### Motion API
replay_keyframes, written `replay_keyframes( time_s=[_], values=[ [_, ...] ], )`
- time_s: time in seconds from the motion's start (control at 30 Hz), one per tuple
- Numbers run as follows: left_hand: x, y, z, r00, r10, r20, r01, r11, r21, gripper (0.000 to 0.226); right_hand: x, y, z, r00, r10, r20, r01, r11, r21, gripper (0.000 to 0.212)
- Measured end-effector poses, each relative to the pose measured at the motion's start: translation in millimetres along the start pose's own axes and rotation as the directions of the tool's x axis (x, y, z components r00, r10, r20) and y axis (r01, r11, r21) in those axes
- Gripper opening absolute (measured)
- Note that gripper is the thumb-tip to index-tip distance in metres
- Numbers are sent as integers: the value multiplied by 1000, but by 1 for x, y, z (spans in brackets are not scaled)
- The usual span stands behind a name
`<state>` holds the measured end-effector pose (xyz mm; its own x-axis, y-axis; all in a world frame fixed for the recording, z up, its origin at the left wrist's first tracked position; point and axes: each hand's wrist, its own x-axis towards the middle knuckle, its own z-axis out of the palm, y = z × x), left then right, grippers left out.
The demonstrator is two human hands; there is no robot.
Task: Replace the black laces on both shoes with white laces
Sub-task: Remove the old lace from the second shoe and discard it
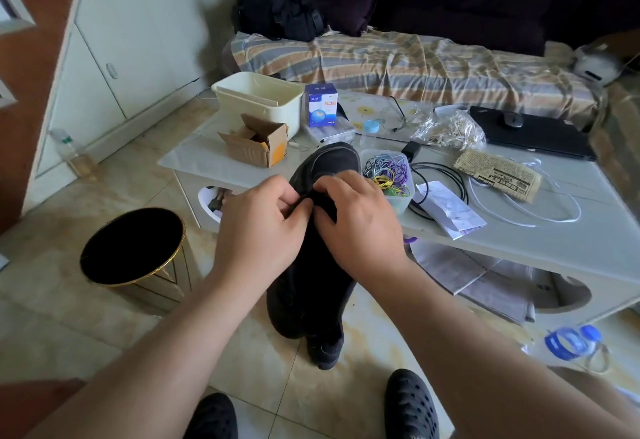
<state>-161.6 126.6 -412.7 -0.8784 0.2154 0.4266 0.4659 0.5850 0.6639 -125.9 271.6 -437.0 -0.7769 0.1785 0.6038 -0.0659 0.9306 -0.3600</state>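
- While pinching at the lacing area, left hand [258, 227] and right hand [356, 220] meet fingertip to fingertip over the black shoe [311, 265], fingers curled; appear to grip a black lace, though lace and upper blur together, both dark.
- Held upright between the hands, toe tipped far toward the worktop [554, 230], heel near, above the tiled floor.
- Likely light and soft in the upper, stiffer at the sole; best steadied by the sides of the upper, with lace ends taken between thumb and forefinger.
- Matte black throughout, faint pale stitching round the toe cap; eyelets too dark to make out.
- Thin white cord [540, 222] looped on the worktop to the right, probably a white lace: limp, light, prone to slipping off the edge.
- Second shoe not clearly identifiable.
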Motion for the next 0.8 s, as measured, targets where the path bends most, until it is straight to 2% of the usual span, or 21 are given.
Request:
replay_keyframes(
  time_s=[0.2,0.27,0.3,0.33,0.4,0.43,0.47,0.53,0.6,0.63,0.7,0.73,0.8],
  values=[
    [-8,5,4,999,19,43,-18,1000,-11,22,3,8,-6,998,53,17,-52,998,-23,8],
    [-5,3,2,998,-29,63,30,999,-22,21,4,5,-10,997,66,36,-67,997,25,4],
    [-2,1,0,996,-62,63,63,998,-27,20,6,7,-13,992,120,35,-122,990,76,3],
    [4,-3,-3,995,-91,52,92,995,-25,20,10,12,-17,972,233,33,-235,962,141,5],
    [15,-12,-13,989,-148,20,148,989,-18,20,19,33,-29,834,549,56,-540,790,289,9],
    [19,-16,-17,985,-173,16,173,985,-23,20,22,44,-34,761,643,85,-630,703,331,9],
    [20,-19,-20,983,-182,20,182,983,-26,20,22,52,-36,732,669,127,-668,670,324,9],
    [18,-19,-20,987,-151,45,152,988,-9,21,18,56,-36,766,604,222,-643,723,251,5],
    [13,-17,-16,992,-107,68,106,994,11,20,14,47,-31,833,495,248,-550,792,265,30],
    [11,-16,-14,993,-88,79,86,996,21,19,14,40,-31,887,416,201,-458,849,263,36],
    [11,-16,-10,992,-72,102,68,997,38,18,13,25,-29,984,154,93,-170,965,202,35],
    [11,-16,-7,991,-67,112,63,997,40,18,11,21,-25,996,47,79,-57,988,140,31],
    [9,-14,-3,988,-65,139,61,998,35,17,8,14,-16,990,-11,139,6,999,39,25]
  ],
)
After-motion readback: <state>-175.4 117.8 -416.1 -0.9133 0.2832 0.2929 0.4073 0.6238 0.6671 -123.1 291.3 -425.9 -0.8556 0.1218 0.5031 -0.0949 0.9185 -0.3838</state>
